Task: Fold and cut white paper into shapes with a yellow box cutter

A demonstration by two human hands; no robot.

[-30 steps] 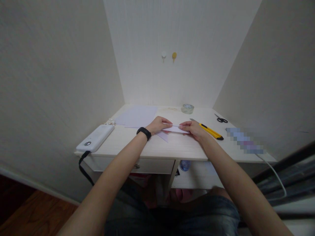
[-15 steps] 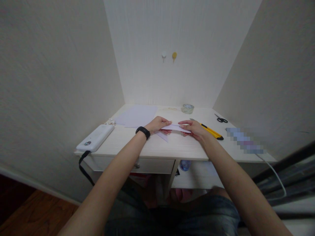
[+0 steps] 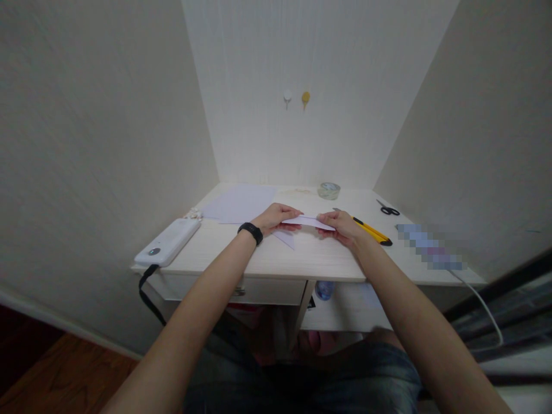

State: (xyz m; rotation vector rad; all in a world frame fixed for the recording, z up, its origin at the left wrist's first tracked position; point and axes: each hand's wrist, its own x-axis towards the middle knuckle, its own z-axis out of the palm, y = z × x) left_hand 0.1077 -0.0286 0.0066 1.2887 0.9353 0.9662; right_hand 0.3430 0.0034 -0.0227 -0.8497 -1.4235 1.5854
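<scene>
Centre of frame: left hand (image 3: pixel 275 217) and right hand (image 3: pixel 341 225), each with fingers pinched on one end of a folded white paper (image 3: pixel 307 221) held just above the bench (image 3: pixel 310 259). A second paper piece (image 3: pixel 285 238) lies flat below the left hand. Upper centre: loose white sheets (image 3: pixel 241 202) and a tape roll (image 3: pixel 329 190). Right of the hands: a yellow utility knife (image 3: pixel 370 231), with scissors (image 3: pixel 388 209) beyond. Left edge of the bench: a white power bank (image 3: pixel 168 242).

No text, label, brand or number can be read anywhere; a patch on the surface (image 3: pixel 302 259) is blurred out.
</scene>
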